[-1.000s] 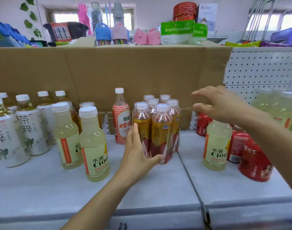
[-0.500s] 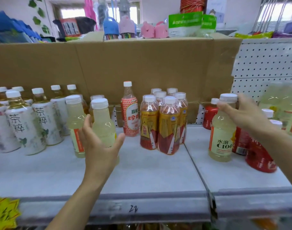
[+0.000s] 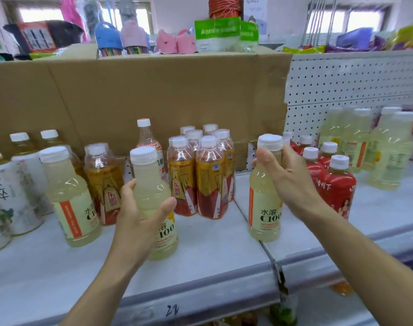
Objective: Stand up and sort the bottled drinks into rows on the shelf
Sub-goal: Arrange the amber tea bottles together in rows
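Pale yellow on both sides, and we have a bottle in each fist! Our left hand [image 3: 139, 220] curls fingers and thumb round the shoulder of the left-hand bottle [image 3: 150, 184], lower centre of the frame. Our right hand [image 3: 292, 182] clamps the right-hand bottle [image 3: 264, 208] just under its cap, right of centre. Both are upright, long axis vertical, caps up. Whether their bases touch the shelf [image 3: 212, 250] or hang just clear of it, we cannot quite tell.

Now the relation that counts: a third C100 bottle [image 3: 69, 198] stands just left of the one in our left hand, while a blurred pale group [image 3: 386, 151] waits at the far right, beyond the red bottles [image 3: 337, 184]. The amber cluster [image 3: 208, 180] sits between our two hands. So we judge each hand nearer its own matching neighbour, left going left, right going right.
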`<state>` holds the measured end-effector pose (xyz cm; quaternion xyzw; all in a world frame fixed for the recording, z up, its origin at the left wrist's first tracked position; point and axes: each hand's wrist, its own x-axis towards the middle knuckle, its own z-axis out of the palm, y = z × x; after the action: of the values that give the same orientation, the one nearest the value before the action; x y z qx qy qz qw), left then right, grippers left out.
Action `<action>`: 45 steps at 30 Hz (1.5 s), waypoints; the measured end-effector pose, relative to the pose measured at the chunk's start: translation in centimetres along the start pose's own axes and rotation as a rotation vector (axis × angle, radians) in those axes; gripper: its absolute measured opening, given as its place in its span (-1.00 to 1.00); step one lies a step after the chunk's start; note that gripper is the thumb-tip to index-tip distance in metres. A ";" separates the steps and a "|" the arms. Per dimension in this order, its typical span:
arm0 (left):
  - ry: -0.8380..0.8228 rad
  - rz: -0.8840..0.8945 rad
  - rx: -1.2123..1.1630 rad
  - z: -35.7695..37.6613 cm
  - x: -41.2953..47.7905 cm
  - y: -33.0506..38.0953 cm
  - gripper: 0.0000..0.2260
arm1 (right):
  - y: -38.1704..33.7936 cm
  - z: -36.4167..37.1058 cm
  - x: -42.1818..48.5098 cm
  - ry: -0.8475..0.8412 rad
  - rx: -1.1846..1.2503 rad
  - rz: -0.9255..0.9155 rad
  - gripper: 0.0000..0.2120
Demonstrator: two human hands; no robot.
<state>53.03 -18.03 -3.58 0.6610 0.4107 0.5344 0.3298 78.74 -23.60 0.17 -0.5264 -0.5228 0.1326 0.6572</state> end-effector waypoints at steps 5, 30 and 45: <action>-0.208 0.035 -0.087 3.7 -0.9 1.6 -0.39 | -0.5 -1.1 -0.9 0.019 0.069 0.008 -0.57; -0.308 0.097 -0.237 42.0 -7.4 16.5 -0.34 | 5.0 -36.8 6.3 0.013 0.059 -0.041 -0.69; -0.073 0.076 -0.086 55.5 -1.6 12.5 -0.37 | 14.0 -41.2 13.8 0.066 -0.160 0.015 -0.65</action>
<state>109.51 -24.89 -5.02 0.6805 0.3496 0.5392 0.3521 123.82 -30.60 0.25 -0.5853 -0.5058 0.0778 0.6289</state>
